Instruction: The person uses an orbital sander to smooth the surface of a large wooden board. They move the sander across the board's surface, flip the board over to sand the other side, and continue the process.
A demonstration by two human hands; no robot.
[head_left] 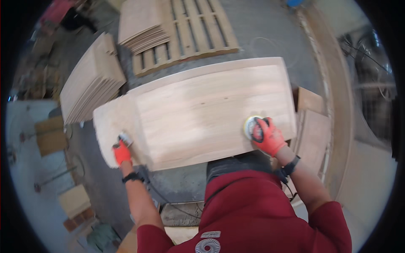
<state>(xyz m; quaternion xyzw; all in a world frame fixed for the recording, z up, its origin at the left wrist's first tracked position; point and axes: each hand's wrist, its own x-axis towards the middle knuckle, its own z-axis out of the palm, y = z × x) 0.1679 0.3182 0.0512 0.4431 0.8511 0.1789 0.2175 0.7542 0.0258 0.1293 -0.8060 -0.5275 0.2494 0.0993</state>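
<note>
A long pale wooden panel (190, 118) lies in front of me, with a raised edge along its far side. My right hand (272, 138), in an orange glove, is wrapped round a round orbital sander (254, 127) near the panel's right end. The sander's disc appears to rest on the wood. At the left end, my left hand (122, 153), also in an orange glove, is closed on a small dark-and-white tool (125, 138). Blur hides that tool's exact kind. Dark bands circle both wrists.
Stacked wooden sheets (95, 80) stand beyond the panel's left end. Farther off, a slatted pallet (198, 29) bears another sheet stack (141, 21). More boards (313, 135) lie to the right. A dark cable (168, 203) runs below the panel. A person (63, 14) is at far left.
</note>
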